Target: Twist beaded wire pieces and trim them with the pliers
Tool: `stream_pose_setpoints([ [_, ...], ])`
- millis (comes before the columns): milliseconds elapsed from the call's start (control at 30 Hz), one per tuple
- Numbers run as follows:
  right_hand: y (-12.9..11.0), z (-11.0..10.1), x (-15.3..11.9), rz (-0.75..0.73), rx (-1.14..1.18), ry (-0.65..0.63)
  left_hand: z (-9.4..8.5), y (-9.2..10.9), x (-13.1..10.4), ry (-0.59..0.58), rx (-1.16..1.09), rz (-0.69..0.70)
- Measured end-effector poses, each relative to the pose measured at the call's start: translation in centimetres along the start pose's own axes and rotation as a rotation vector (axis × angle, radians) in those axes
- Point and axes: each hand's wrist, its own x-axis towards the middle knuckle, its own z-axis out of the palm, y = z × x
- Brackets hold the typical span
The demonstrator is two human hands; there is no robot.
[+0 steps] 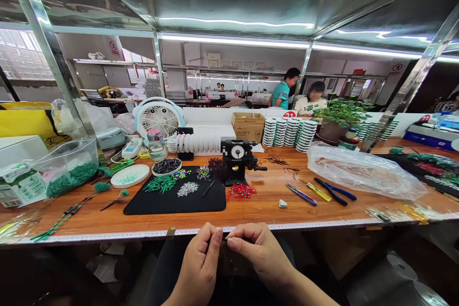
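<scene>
My left hand (202, 260) is closed in a pinch just below the table's front edge. Close to its right, my right hand (260, 253) pinches too, thumb against forefinger. Something small and dark shows between the fingertips, too small to name. Beyond the hands lies a black mat (167, 202) with green pieces (160, 184), coloured beads (203, 172) and small silvery pieces (187, 189). Red pieces (242, 191) lie by the mat's right edge, in front of a black hand-cranked machine (234, 167) with a dial.
Pliers (335, 191), tweezers (301, 194) and a plastic bag (366, 172) lie to the right. A white dish (129, 176) and a fan (159, 117) stand left. A measuring tape (301, 225) runs along the front edge. Two people are behind the partition.
</scene>
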Motion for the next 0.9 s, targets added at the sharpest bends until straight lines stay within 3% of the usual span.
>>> stream_pose_setpoints([
  [400, -0.3, 0.0, -0.1, -0.043, -0.139, 0.0, 0.1, 0.2, -0.2, 0.007, 0.036, 0.07],
  [633, -1.0, 0.0, -0.2, -0.068, -0.173, 0.017, -0.3, 0.3, -0.3, 0.017, -0.043, -0.014],
  [900, -0.5, 0.1, -0.1, -0.011, -0.089, 0.025, 0.0, 0.4, -0.2, 0.015, 0.014, 0.036],
])
